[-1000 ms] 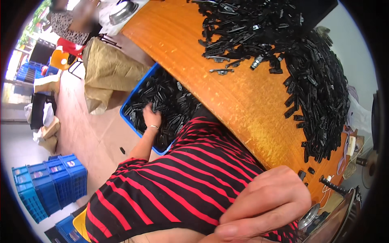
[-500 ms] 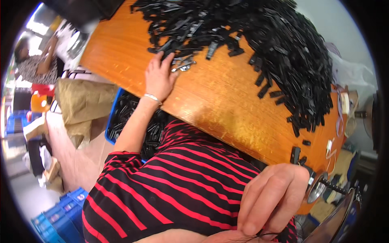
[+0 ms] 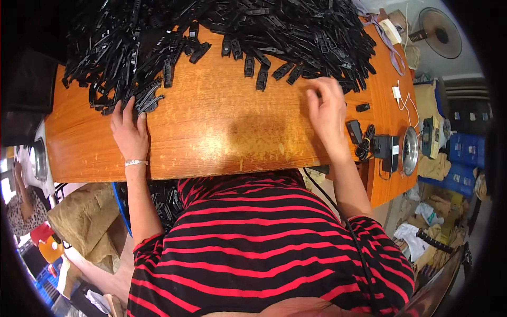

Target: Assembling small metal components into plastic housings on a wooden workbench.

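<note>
In the head view the right hand (image 3: pixel 328 113) has moved up over the desk (image 3: pixel 211 132). Black pieces (image 3: pixel 290 29) lie heaped along the desk's far side; a hurried sweep could scatter them. The left hand's (image 3: pixel 129 134) grip is spread wide, touching the nearest pieces; the right's curls loosely, whether around anything I cannot tell.

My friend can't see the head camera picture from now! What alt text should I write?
A person's spread left hand touches the near edge of a wide heap of small black clip-like pieces on a wooden table, while the curled right hand is near the heap's right side. The person's black-and-red striped shirt fills the lower middle.
</note>
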Demonstrator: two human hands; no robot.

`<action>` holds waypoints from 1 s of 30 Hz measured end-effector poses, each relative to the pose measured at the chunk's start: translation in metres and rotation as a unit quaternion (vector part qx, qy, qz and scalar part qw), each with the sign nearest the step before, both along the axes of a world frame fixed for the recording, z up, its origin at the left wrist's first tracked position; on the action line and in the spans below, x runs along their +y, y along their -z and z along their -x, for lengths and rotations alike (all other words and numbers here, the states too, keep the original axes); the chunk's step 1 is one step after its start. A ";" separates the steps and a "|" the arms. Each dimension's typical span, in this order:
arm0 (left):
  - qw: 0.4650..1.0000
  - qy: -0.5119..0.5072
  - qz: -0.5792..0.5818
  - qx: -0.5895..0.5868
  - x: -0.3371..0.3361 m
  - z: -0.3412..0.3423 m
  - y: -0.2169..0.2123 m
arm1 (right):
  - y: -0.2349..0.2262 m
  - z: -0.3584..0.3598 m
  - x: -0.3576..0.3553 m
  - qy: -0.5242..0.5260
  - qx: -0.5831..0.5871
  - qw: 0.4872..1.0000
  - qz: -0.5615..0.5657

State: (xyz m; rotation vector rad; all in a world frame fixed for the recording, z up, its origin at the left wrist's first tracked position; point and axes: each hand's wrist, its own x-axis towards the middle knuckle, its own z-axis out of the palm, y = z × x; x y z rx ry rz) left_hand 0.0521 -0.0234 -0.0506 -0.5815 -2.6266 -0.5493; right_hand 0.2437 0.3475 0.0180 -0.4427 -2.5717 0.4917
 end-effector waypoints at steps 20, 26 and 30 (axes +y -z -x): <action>0.999 0.034 0.014 0.024 -0.008 0.009 0.009 | 0.049 0.063 -0.047 -0.143 0.138 0.976 0.086; 0.999 0.020 0.023 0.015 -0.015 0.012 0.014 | 0.049 0.025 0.025 -0.016 0.168 0.984 -0.063; 0.999 0.025 0.030 0.026 -0.014 0.012 0.013 | 0.047 -0.023 0.077 0.274 0.070 0.949 -0.139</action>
